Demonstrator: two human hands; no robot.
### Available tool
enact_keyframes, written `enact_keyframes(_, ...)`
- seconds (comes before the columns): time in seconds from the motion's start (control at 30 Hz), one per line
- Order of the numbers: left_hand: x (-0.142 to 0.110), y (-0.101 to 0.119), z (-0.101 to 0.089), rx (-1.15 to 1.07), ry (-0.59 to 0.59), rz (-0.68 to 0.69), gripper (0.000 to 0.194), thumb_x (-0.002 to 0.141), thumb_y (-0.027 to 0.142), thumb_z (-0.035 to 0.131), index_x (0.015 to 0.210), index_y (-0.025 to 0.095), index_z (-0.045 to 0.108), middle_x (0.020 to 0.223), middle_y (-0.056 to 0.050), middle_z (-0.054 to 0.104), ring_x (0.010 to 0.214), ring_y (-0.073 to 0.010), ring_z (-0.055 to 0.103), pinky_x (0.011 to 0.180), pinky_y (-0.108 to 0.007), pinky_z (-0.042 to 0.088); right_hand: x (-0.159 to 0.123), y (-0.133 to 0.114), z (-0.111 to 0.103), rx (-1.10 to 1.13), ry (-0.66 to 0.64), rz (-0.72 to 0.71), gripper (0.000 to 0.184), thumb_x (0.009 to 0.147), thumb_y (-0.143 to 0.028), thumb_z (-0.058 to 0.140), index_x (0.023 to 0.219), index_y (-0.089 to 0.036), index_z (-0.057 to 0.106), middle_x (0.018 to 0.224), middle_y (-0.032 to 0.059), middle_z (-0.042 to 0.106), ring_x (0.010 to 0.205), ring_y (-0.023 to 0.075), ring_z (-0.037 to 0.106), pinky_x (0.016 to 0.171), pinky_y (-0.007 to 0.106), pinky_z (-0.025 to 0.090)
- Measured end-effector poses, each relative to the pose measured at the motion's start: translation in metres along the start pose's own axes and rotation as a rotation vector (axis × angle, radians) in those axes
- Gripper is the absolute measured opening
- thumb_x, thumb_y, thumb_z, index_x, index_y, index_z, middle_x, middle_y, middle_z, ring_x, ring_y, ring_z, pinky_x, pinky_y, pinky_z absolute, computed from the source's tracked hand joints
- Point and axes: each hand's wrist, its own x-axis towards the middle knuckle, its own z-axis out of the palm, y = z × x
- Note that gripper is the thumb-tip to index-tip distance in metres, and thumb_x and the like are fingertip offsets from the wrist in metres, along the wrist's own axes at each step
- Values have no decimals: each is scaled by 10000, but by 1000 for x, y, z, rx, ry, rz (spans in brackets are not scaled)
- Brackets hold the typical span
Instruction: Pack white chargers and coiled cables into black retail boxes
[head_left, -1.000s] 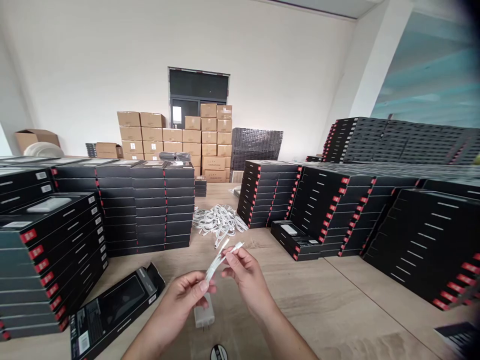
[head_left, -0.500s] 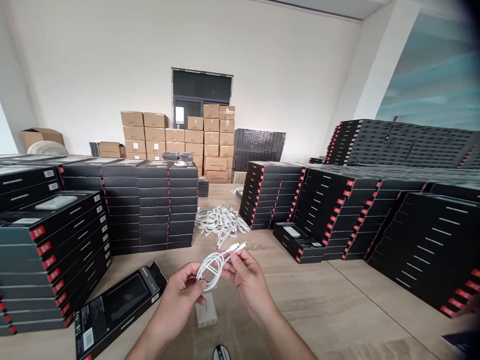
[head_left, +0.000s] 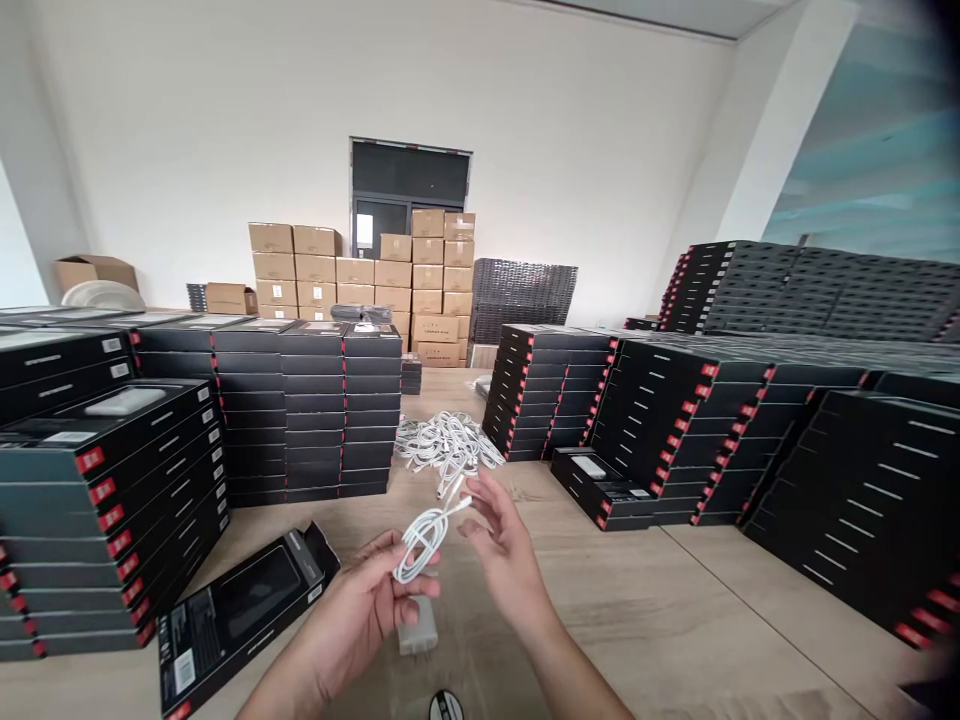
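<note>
Head view: out on the table (head_left: pixel 600 630), I am keeping the left hand (head_left: pixel 371 595) closed on a white cable (head_left: pixel 421 548), with the thumb and fingers pinching the near side of its loose coil. The cable is hanging above the tabletop between my two hands, its plug ends (head_left: pixel 457 497) pointing up and away toward the right hand (head_left: pixel 506 555). I am holding that right hand half open, thumb and fingers parted around the plug ends; from here I cannot tell whether a fingertip is touching them. Below the left hand, a white charger (head_left: pixel 417 630) is lying on the table, partly hidden by the fingers, and a round object (head_left: pixel 446 706) is showing at the bottom edge. Beyond my hands, a tangled heap of white cables (head_left: pixel 450 443) is sitting between two rows of stacked black boxes. To the left of the left hand, a long black box (head_left: pixel 244 615) is lying at a slant with its end flap sticking up. Over to the right, a shallow open box (head_left: pixel 604 492) is resting against a stack, a white block (head_left: pixel 589 467) showing inside.
</note>
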Motion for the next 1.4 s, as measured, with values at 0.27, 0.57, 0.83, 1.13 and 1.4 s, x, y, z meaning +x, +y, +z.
enact_keyframes(0.27, 4, -2, -6, 132, 29, 63, 311, 741, 436, 715, 747, 128, 673, 901, -78, 663, 731, -151, 630, 576, -223, 436, 1, -14, -10, -866, -147, -572, 174, 893, -216, 553, 876, -264, 719, 879, 54, 670, 860, 229, 561, 780, 371, 422)
enact_keyframes(0.57, 8, -5, -8, 288, 66, 101, 392, 691, 525, 720, 705, 135, 679, 801, -72, 666, 793, -196, 622, 606, -250, 447, -4, -18, -3, -416, -157, -92, 243, 883, -368, 547, 699, -219, 599, 609, -19, 552, 553, 150, 477, 541, 268, 347)
enact_keyframes(0.83, 5, -7, -6, 200, -41, 65, 345, 749, 428, 718, 979, 174, 675, 990, -75, 688, 823, -168, 643, 656, -240, 458, -7, -17, 11, 62, -191, 172, 312, 834, -478, 615, 712, -197, 555, 555, -33, 576, 505, 119, 524, 470, 220, 320)
enact_keyframes(1.13, 5, -8, -5, 80, -81, 41, 365, 728, 399, 749, 985, 149, 682, 908, -94, 713, 762, -156, 647, 635, -234, 451, -12, -25, 15, 14, -292, 286, 310, 780, -467, 668, 701, -168, 688, 532, -18, 598, 417, 89, 459, 404, 205, 289)
enact_keyframes(1.4, 7, -8, 5, 157, 72, 86, 334, 695, 427, 737, 884, 158, 673, 796, -54, 715, 621, -157, 632, 534, -239, 404, -16, -18, 19, -298, 1, -23, 123, 696, -318, 740, 731, -231, 661, 683, -13, 558, 568, 139, 497, 538, 257, 421)
